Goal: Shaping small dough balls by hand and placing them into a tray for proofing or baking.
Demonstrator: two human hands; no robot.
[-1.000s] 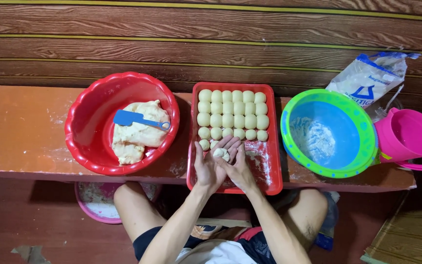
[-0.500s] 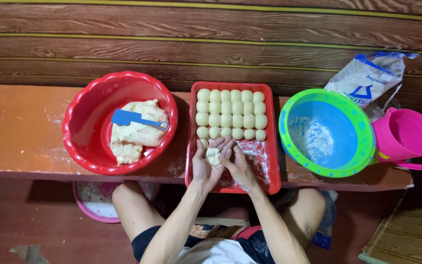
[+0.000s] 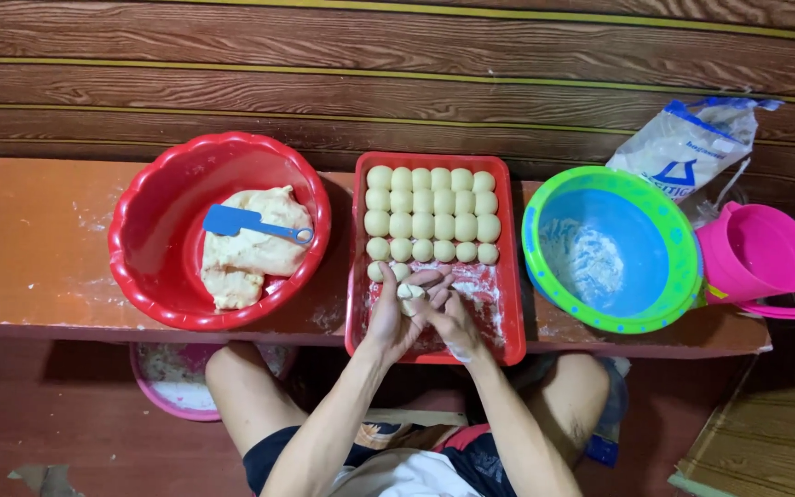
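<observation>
- Dough piece [image 3: 409,293], small and pale, sits between both hands over the near half of the red tray [image 3: 512,276], just below the last row of balls.
- I see my left hand [image 3: 396,313] cupped under it with the fingers curled up around its left side; the palm faces up and the grip is loose, not a fist.
- My right hand [image 3: 453,317] closes in from the right, fingertips pressing on the piece, so the two hands share the hold.
- Dough balls [image 3: 432,213] fill the far part of the tray in neat rows; a short extra row begins at the tray's left side, touching my left fingers.
- Loose flour dusts the bare tray floor beside my right hand.
- The tray lies at the middle of the wooden bench [image 3: 29,230], reaching its near edge.
- Towards the bench's left end stands a red basin [image 3: 140,239] holding a dough mass [image 3: 241,258] with a blue scraper [image 3: 250,224] lying on top.
- Towards the right end is a green-rimmed blue bowl [image 3: 664,230] with flour in it, then a pink jug [image 3: 761,253] at the right corner and a flour bag [image 3: 687,147] behind them.
- A pink bowl [image 3: 172,387] shows under the bench's near edge, beside my left knee.
</observation>
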